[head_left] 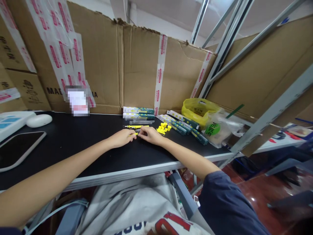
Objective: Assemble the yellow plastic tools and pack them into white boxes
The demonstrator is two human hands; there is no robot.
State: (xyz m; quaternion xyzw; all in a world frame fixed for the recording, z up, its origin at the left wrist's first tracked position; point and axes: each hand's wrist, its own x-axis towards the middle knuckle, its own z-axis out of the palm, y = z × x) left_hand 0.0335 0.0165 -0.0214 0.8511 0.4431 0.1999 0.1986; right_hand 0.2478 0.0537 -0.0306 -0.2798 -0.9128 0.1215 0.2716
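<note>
My left hand point(122, 138) is closed in a pinch on a thin yellow piece point(133, 134) above the black tabletop point(97, 156). Facing it, my right hand point(151, 135) has its fingertips pressed together at the end of that piece; what they grip is too small to make out. Just beyond my hands lies a slim yellow-and-black rod point(137, 126), with several small metal bits beside it. Behind that rest clear plastic tubes point(141, 122). A heap of small yellow parts point(163, 128) sits right of my right hand.
Printed boxes point(138, 113) stack against the cardboard wall point(141, 71); more green-and-white boxes point(181, 123) lie to the right. A yellow bag point(199, 111) and a clear bag point(217, 133) stand near the metal frame. At left are a phone-like device point(19, 150) and a white rounded object point(39, 120).
</note>
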